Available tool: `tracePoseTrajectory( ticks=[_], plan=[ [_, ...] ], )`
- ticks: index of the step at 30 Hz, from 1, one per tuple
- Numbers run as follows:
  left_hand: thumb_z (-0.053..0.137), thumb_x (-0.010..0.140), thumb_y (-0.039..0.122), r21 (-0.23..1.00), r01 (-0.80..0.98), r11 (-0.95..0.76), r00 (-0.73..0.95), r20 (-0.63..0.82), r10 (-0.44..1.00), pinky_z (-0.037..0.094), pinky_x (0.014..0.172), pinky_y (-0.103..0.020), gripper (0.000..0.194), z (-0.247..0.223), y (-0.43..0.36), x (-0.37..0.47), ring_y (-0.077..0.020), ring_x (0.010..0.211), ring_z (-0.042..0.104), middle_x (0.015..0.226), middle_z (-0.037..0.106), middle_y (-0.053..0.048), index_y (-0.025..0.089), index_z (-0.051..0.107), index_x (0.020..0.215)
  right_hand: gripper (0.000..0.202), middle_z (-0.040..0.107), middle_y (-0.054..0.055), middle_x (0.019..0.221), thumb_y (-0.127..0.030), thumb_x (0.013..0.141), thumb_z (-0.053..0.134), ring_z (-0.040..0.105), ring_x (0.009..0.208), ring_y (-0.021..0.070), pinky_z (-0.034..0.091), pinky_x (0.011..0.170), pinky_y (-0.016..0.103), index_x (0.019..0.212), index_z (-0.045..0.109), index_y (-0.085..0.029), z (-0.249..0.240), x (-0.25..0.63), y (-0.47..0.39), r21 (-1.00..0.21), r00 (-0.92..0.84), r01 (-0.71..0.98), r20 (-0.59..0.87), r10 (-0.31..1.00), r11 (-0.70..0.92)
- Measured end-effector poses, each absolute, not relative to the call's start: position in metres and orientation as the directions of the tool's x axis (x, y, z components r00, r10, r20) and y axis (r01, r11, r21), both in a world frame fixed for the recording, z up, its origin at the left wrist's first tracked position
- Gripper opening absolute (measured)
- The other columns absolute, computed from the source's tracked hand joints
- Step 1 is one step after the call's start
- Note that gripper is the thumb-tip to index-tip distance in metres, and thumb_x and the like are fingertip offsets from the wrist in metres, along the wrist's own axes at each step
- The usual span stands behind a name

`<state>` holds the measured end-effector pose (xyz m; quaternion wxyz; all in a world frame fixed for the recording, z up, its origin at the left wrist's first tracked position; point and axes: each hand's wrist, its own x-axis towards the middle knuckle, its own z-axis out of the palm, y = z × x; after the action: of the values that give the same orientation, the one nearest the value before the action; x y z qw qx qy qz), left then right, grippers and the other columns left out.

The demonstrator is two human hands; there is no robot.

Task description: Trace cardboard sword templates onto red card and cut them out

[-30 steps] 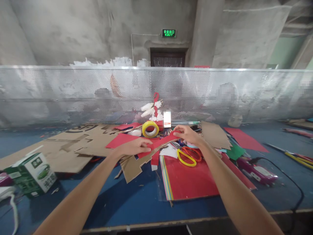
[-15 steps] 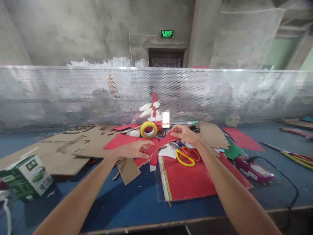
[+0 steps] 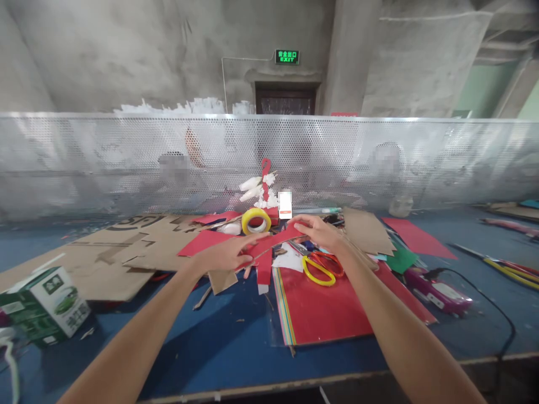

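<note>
Between my two hands a narrow red strip (image 3: 274, 241), paper or card with a brownish lower edge, slants up to the right. My left hand (image 3: 223, 252) has its left end between thumb and fingers. The right end is pinched by my right hand (image 3: 318, 231). Below the strip a red piece with a white tip (image 3: 264, 274) points toward me. A small brown cardboard piece (image 3: 223, 281) shows under my left hand. Scissors with yellow and red handles (image 3: 319, 271) lie below my right hand, on a pack of red paper (image 3: 330, 314).
A yellow tape roll (image 3: 256, 214) stands behind the strip, near a lit phone (image 3: 285, 205) and white flowers on a red stem (image 3: 265, 188). Flattened cardboard (image 3: 158, 247) lies left, with a green-white carton (image 3: 46, 306). A purple device (image 3: 438, 290) with a black cable is right.
My left hand has closed on the strip's left end, which has risen slightly. The small brown cardboard piece has shifted back under that hand. My right hand has barely moved.
</note>
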<state>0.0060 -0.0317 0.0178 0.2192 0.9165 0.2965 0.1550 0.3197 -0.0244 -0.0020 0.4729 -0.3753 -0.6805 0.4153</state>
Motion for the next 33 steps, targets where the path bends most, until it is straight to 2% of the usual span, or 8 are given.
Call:
tracePoseTrajectory(
  ticks=[5,9,13,17,21,25,29,33],
  plan=[
    [0.051,0.097,0.037,0.33,0.534,-0.779,0.797,0.111,0.593,0.039,0.108,-0.04,0.044,0.017,-0.034,0.007,-0.0287,0.132,0.052,0.147,0.058,-0.002,0.037,0.055,0.14,0.024,0.068,0.005,0.112,-0.035,0.089,0.068,0.072,0.071,0.0154,0.058,0.054,0.023,0.109,0.07,-0.022,-0.005,0.322,-0.022,-0.929,-0.221,0.132,0.313,0.924,0.347],
    [0.056,0.095,0.043,0.2,0.573,-0.795,0.798,0.084,0.596,0.036,0.112,-0.045,0.044,0.013,-0.03,0.006,-0.0302,0.136,0.05,0.151,0.054,-0.002,0.038,0.056,0.139,0.02,0.067,0.004,0.111,-0.031,0.09,0.066,0.072,0.071,0.014,0.06,0.062,0.024,0.107,0.07,-0.021,-0.004,0.323,-0.023,-0.933,-0.206,0.131,0.304,0.93,0.334],
    [0.055,0.097,0.036,0.048,0.565,-0.824,0.821,0.072,0.567,0.043,0.106,-0.042,0.041,0.01,-0.029,0.008,-0.0299,0.138,0.048,0.154,0.051,-0.005,0.035,0.057,0.138,0.021,0.066,0.004,0.112,-0.031,0.089,0.066,0.07,0.072,0.0117,0.063,0.074,0.028,0.106,0.07,-0.019,-0.006,0.324,-0.019,-0.937,-0.202,0.104,0.308,0.93,0.333],
    [0.051,0.099,0.035,-0.074,0.582,-0.81,0.813,0.061,0.579,0.051,0.095,-0.036,0.029,0.013,-0.034,0.011,-0.0276,0.124,0.061,0.15,0.054,-0.005,0.031,0.064,0.125,0.024,0.066,0.004,0.11,-0.034,0.086,0.069,0.067,0.079,0.0133,0.064,0.076,0.031,0.105,0.071,-0.018,-0.012,0.325,-0.013,-0.93,-0.209,0.077,0.338,0.917,0.36],
    [0.05,0.1,0.038,-0.105,0.582,-0.807,0.813,0.043,0.581,0.052,0.09,-0.036,0.027,0.016,-0.038,0.013,-0.0288,0.118,0.065,0.151,0.053,-0.006,0.029,0.065,0.121,0.024,0.064,0.005,0.113,-0.033,0.085,0.069,0.066,0.081,0.0144,0.065,0.074,0.032,0.103,0.072,-0.019,-0.014,0.326,-0.011,-0.93,-0.192,0.078,0.339,0.921,0.358],
    [0.049,0.1,0.034,-0.1,0.597,-0.796,0.802,0.052,0.595,0.053,0.088,-0.037,0.026,0.015,-0.036,0.015,-0.0288,0.116,0.066,0.153,0.051,-0.006,0.028,0.066,0.119,0.02,0.065,0.005,0.111,-0.03,0.084,0.07,0.066,0.082,0.0148,0.065,0.072,0.031,0.101,0.072,-0.019,-0.013,0.325,-0.012,-0.938,-0.176,0.054,0.328,0.928,0.341],
    [0.048,0.101,0.032,-0.077,0.589,-0.804,0.807,0.091,0.583,0.053,0.086,-0.034,0.025,0.01,-0.034,0.017,-0.0267,0.111,0.067,0.141,0.06,-0.006,0.027,0.068,0.115,0.02,0.067,0.005,0.105,-0.03,0.084,0.069,0.067,0.082,0.0162,0.065,0.071,0.032,0.101,0.071,-0.019,-0.011,0.324,-0.013,-0.939,-0.158,0.046,0.329,0.931,0.34],
    [0.045,0.102,0.032,-0.081,0.601,-0.795,0.798,0.119,0.591,0.052,0.089,-0.036,0.027,0.004,-0.03,0.017,-0.0284,0.119,0.064,0.139,0.061,-0.008,0.028,0.066,0.118,0.028,0.069,0.005,0.098,-0.031,0.084,0.071,0.069,0.074,0.0146,0.061,0.065,0.027,0.109,0.069,-0.019,-0.009,0.323,-0.018,-0.925,-0.169,0.116,0.342,0.925,0.363]
  ],
)
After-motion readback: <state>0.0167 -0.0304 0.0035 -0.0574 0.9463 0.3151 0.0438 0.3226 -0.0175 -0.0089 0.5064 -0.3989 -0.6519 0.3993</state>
